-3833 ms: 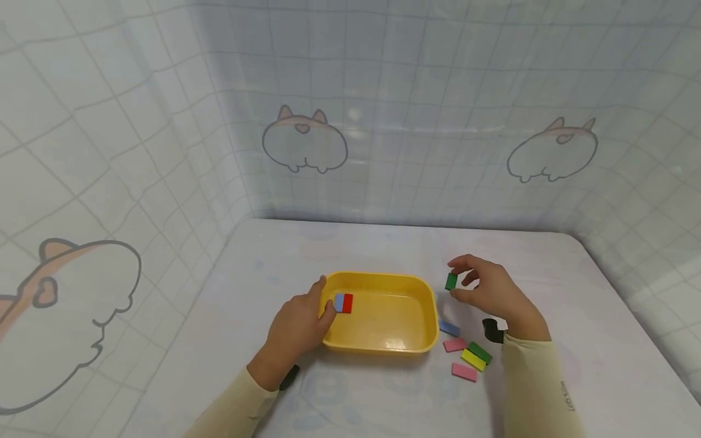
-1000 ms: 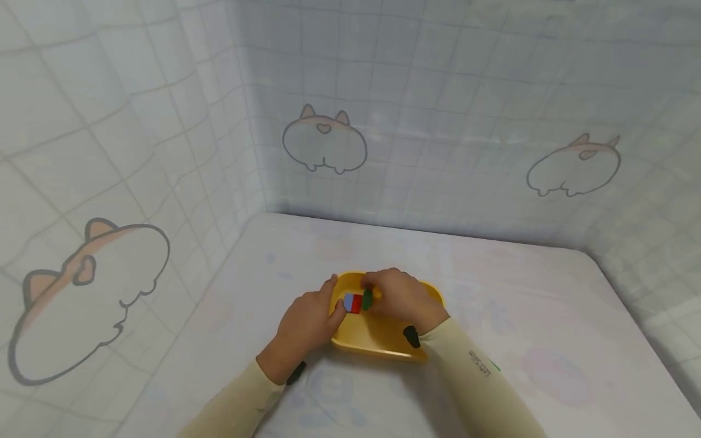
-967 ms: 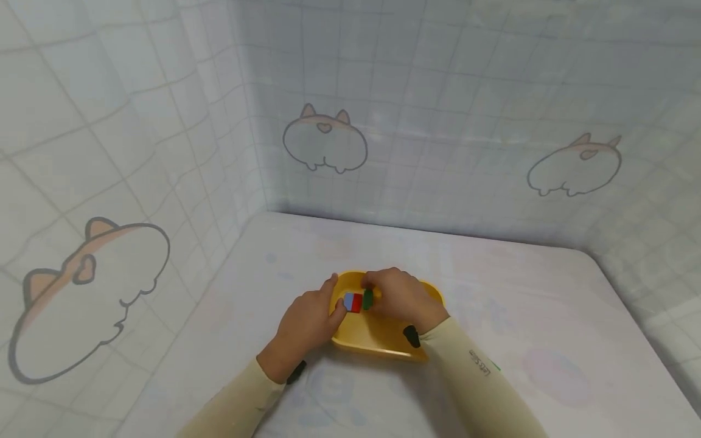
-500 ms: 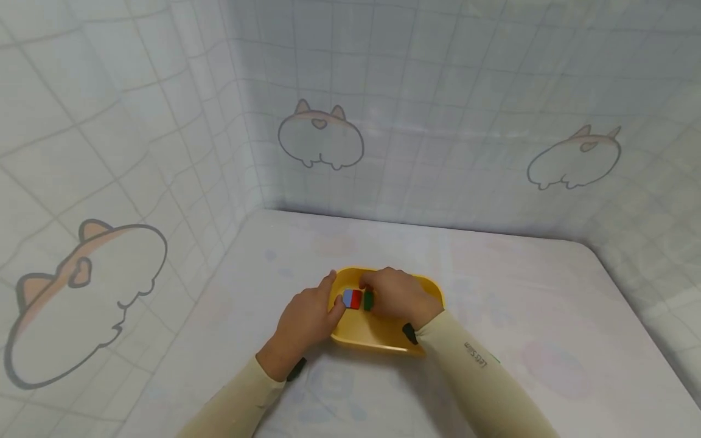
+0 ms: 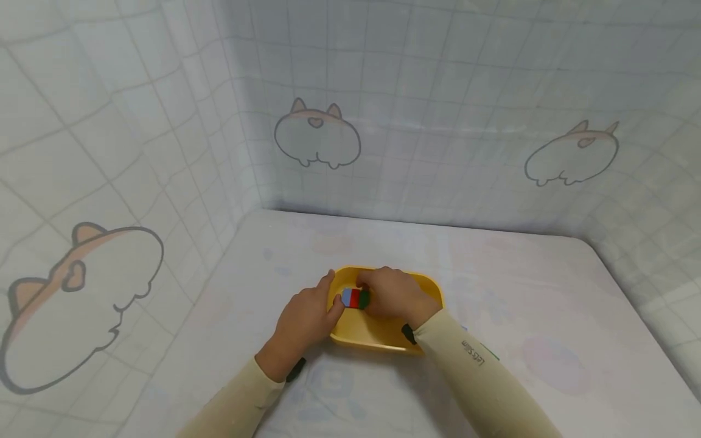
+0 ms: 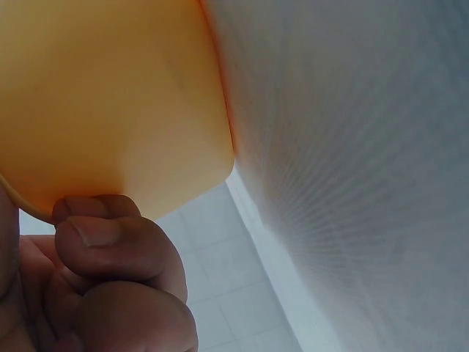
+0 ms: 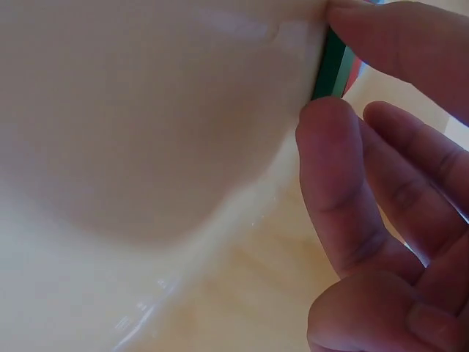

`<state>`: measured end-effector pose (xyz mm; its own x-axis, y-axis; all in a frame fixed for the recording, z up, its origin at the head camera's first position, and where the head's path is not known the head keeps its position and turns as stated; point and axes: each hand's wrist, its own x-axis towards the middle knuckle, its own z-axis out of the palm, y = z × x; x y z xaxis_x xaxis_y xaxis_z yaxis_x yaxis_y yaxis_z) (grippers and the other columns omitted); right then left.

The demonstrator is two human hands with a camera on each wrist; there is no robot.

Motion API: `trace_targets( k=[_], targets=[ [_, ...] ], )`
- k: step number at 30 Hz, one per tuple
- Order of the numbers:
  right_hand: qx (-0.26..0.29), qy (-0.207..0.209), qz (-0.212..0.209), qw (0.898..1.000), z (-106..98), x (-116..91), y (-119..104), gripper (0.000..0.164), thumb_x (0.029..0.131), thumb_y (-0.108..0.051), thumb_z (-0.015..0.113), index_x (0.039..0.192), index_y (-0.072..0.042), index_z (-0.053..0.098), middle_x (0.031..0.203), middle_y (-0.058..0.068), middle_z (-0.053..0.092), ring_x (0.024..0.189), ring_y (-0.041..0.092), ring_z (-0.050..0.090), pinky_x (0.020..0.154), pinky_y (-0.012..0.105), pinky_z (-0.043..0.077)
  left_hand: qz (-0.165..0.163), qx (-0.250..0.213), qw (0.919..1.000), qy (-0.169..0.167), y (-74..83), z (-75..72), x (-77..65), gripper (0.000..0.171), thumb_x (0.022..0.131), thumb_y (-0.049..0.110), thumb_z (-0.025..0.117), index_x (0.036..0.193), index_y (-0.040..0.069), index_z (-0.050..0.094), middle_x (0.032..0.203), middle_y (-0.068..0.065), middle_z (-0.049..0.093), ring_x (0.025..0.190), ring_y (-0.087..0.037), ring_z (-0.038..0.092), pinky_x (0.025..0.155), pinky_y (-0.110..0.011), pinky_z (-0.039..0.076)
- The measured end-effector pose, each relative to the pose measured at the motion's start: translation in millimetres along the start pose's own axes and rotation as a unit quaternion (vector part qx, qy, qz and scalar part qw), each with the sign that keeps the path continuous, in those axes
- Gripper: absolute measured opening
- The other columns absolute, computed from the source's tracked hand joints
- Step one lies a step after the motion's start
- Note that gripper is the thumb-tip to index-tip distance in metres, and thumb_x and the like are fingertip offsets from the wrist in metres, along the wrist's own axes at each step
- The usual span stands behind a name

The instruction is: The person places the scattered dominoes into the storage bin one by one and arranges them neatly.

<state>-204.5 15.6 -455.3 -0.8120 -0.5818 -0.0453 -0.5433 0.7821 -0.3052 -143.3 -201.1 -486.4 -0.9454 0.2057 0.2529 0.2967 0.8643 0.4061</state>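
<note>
A yellow tray point(image 5: 367, 330) stands on the table, and my left hand point(image 5: 303, 319) holds it by its left side, thumb over the rim. The left wrist view has curled fingers point(image 6: 121, 253) at the outside of the tray wall point(image 6: 110, 95). Inside lie a light blue block point(image 5: 346, 297) and a red block point(image 5: 355, 298), side by side. My right hand point(image 5: 395, 297) reaches in and pinches a green block point(image 5: 364, 298) right beside the red one. In the right wrist view thumb and finger grip the ends of this green block point(image 7: 332, 66).
Beyond the right sleeve point(image 5: 476, 371) peek the edges of a green block point(image 5: 490, 352) and a blue block point(image 5: 463, 328) on the table; the sleeve hides what else is there. A white gridded curtain point(image 5: 427, 121) with animal drawings hangs behind and at the sides.
The right hand has carried the green block from the table's right side into the tray. Over the last half second it slid left, up against the red block. The left hand kept its grip.
</note>
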Motion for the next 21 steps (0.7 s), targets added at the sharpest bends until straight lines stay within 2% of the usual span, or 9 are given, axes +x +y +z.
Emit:
trace_targets(
  k=[12,17,21],
  targets=[
    [-0.011,0.005,-0.002,1.0,3.6,1.9,2.4,0.038,0.086,-0.023,0.086,0.121,-0.019,0.073,0.094,-0.01,0.069,0.078,0.016,0.06,0.075,0.032,0.052,-0.004,0.0,1.0,-0.008,0.6,0.5,0.4,0.061,0.105,0.035,0.058,0.155,0.0,0.049,0.057,0.002,0.045,0.047,-0.016,0.043,0.049,-0.032,0.041],
    [-0.008,0.0,0.001,1.0,2.7,1.8,0.6,0.04,0.086,-0.023,0.085,0.124,-0.019,0.072,0.1,-0.007,0.072,0.081,0.016,0.06,0.079,0.034,0.053,0.002,-0.002,1.0,0.0,0.9,-1.0,0.1,0.061,0.104,0.034,0.06,0.153,-0.001,0.05,0.057,0.002,0.044,0.047,-0.016,0.042,0.048,-0.033,0.04],
    [-0.011,-0.013,0.008,1.0,0.8,1.2,-2.7,0.046,0.086,-0.026,0.086,0.129,-0.02,0.07,0.107,-0.006,0.073,0.082,0.016,0.061,0.08,0.034,0.053,-0.005,-0.004,0.9999,-0.009,1.7,-1.3,-0.9,0.062,0.104,0.034,0.06,0.154,-0.001,0.049,0.057,0.002,0.044,0.047,-0.017,0.041,0.048,-0.033,0.039]
  ],
)
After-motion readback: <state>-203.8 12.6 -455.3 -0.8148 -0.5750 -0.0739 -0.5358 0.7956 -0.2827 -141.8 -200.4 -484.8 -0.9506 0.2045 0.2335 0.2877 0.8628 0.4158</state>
